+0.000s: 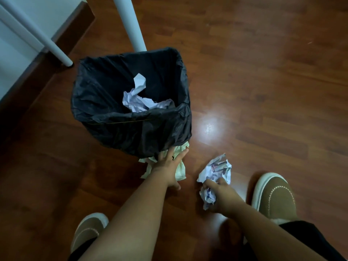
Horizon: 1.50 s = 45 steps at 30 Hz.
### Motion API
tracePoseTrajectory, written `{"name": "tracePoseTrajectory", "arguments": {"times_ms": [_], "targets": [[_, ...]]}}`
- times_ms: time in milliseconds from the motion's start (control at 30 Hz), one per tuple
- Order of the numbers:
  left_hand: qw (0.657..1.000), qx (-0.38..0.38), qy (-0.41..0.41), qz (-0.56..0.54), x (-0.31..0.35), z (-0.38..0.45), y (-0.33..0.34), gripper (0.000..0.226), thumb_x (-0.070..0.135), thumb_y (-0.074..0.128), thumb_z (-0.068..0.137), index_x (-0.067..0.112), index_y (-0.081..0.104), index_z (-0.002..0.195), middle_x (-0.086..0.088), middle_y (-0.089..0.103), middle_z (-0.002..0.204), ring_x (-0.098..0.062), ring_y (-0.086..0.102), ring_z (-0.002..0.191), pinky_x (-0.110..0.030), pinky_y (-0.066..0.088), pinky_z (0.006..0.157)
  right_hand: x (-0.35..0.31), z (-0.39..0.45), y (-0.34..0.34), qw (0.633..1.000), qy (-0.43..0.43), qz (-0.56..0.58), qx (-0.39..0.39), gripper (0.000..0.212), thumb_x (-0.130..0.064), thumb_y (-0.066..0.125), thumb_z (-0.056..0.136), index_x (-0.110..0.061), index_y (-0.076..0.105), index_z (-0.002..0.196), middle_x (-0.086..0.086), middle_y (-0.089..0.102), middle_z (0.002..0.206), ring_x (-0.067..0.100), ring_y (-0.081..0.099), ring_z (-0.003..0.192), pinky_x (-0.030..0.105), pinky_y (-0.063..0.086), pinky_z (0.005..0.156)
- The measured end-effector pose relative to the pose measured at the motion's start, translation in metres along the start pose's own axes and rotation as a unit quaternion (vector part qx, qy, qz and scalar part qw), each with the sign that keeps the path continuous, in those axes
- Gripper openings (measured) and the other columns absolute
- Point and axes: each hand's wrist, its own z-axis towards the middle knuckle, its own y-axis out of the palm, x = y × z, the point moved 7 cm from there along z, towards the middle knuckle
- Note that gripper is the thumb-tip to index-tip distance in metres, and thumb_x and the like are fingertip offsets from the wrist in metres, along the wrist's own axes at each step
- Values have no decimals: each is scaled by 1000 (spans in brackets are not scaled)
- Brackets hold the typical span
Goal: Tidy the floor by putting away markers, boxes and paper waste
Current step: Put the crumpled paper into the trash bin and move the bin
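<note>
Two white table legs (131,23) stand on the glossy wooden floor (263,72). A dark skirting board (62,40) lines the white wall (13,53). Brown slippers (275,196) flank the bottom edge.

I see three lots of paper waste. A pale cream crumpled sheet (179,169) lies on the floor right at the near foot of the bin (105,102), touching its black liner; part of it is covered from above, so I only see its ragged edges on both sides. Just to its right, apart from it, a white crumpled paper with purple and red print (216,168) sits on the floor, loosely balled and partly open, its near end pinched up. Inside the bin, more white crumpled paper (138,99) rests against the far-right side, one twisted end sticking upward.
</note>
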Motion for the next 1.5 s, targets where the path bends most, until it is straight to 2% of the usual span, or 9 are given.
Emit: {"name": "tracePoseTrajectory", "arguments": {"times_ms": [267,433,567,667,767,900,1000,1167,1500], "targets": [[996,-32,-55,-63,6,23,18,141,35,94,54,67,-15,137,10,-25,155,-40,-4,143,-70,35,101,10,3,10,998,-12,52,30,68,-47,75,63,-37,47,124,-4,33,107,24,55,101,26,49,81],[991,39,-75,-100,8,26,41,65,23,83,73,35,42,122,2,20,140,-31,33,123,-45,47,95,8,6,12,998,-21,52,35,64,-42,73,67,-36,46,125,0,38,112,22,54,102,25,48,80],[987,52,-15,-149,7,6,55,26,11,63,80,21,42,92,1,48,112,-23,55,103,-38,48,83,11,-2,9,996,-3,77,49,67,-42,76,64,-37,47,125,0,38,114,23,54,102,22,46,78],[980,95,3,-173,11,-7,40,29,12,60,79,25,36,89,5,48,99,-20,56,90,-38,50,74,16,-10,5,992,11,109,65,67,-41,79,63,-37,48,123,-2,37,111,21,53,98,18,42,76],[975,141,51,-161,27,-3,6,45,9,63,79,28,41,113,3,43,119,-23,57,93,-38,52,74,22,-18,9,990,30,124,67,65,-41,77,64,-37,48,122,0,41,116,21,55,99,17,44,79],[991,83,99,25,64,30,-26,88,-3,66,77,39,30,146,-3,-4,159,-30,54,112,-40,50,88,26,-21,13,986,41,143,71,65,-44,77,62,-35,50,120,-1,42,110,19,56,93,19,48,79],[985,15,111,135,74,55,-23,76,-7,61,80,32,41,142,-3,-25,160,-38,42,131,-44,50,93,28,-16,8,985,38,146,80,64,-41,75,63,-34,50,121,-2,40,108,16,53,89,16,42,75],[990,-34,58,128,62,54,2,54,-5,56,85,13,42,133,-13,25,144,-41,52,116,-49,48,90,35,-12,-4,985,49,146,81,65,-34,76,64,-33,48,123,0,42,111,19,54,92,20,43,78],[999,31,35,-18,31,-63,13,47,6,64,78,25,43,116,1,40,117,-28,58,88,-42,53,74,-13,-54,-53,976,22,173,130,69,-29,82,63,-29,51,125,5,42,114,28,57,99,26,46,84]]}}
